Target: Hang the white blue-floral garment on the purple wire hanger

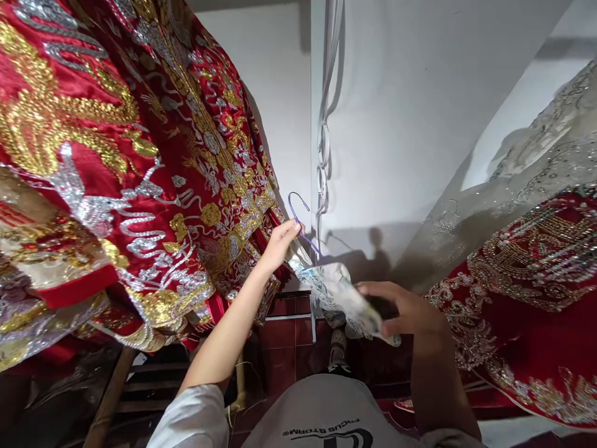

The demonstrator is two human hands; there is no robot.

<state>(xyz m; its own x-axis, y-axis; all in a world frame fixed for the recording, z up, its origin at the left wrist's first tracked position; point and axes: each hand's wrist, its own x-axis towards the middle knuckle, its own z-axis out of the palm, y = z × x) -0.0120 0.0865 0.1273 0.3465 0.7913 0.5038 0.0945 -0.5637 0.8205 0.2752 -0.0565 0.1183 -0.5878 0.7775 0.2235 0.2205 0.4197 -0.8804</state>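
Note:
My left hand (pixel 283 241) is closed around a thin purple hanger (pixel 298 211), just below its hook, which points up. From the hanger droops a white lace garment (pixel 333 283) with pale blue-green patterning, stretched down to the right. My right hand (pixel 401 308) is at the garment's right side, its fingers and thumb bent around the edge. The right hand and that part of the cloth are slightly blurred, so the exact grip is partly hidden.
Red garments with gold and silver embroidery (pixel 205 155) hang close on the left. A beaded red dress (pixel 536 274) and sheer sequined fabric (pixel 527 149) fill the right. Cables (pixel 329 81) run down the white wall (pixel 396 112). A bamboo frame (pixel 109 398) stands low left on red tiles (pixel 280 367).

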